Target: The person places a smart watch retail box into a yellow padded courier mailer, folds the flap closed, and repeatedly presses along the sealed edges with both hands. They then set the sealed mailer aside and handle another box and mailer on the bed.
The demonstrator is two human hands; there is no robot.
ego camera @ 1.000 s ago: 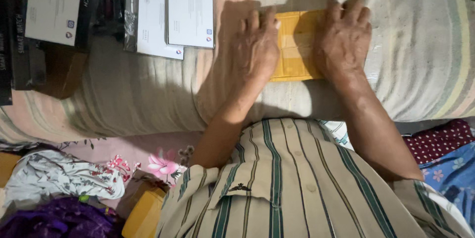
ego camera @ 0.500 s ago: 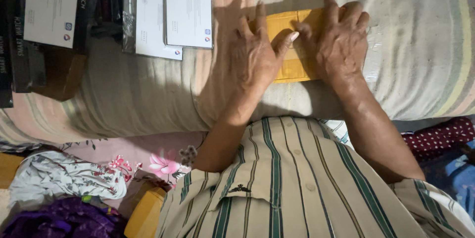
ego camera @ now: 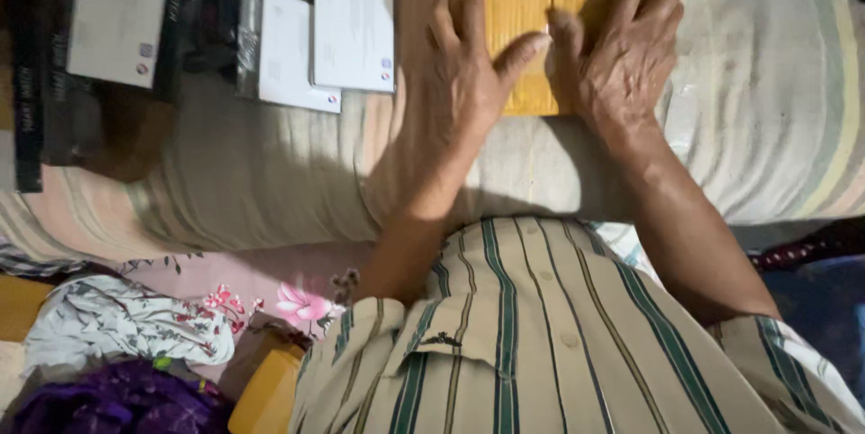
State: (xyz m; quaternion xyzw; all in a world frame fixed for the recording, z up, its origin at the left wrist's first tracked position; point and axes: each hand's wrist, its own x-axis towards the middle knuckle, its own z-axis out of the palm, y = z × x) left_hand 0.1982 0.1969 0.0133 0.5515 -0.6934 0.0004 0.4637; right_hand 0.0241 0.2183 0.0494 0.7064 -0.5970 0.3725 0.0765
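A flat yellow packet (ego camera: 525,30) lies on a pale striped cloth (ego camera: 270,173) that covers the surface in front of me. My left hand (ego camera: 455,82) rests palm down on the packet's left part, fingers spread, thumb stretched toward the middle. My right hand (ego camera: 622,51) lies flat on its right part, also with fingers apart, thumb nearly meeting the left thumb. Both hands press the packet down; most of it is hidden beneath them. My striped shirt (ego camera: 541,344) fills the lower frame.
White flat packs showing disc pictures (ego camera: 347,19) lie to the left of the packet, beside dark boxes (ego camera: 117,28). Flowered fabrics (ego camera: 126,326), a purple cloth (ego camera: 108,402) and a yellow object (ego camera: 266,393) sit at the lower left.
Both hands have slid a little apart over the yellow packet, and their thumbs now point toward each other across its middle. The view has shifted slightly.
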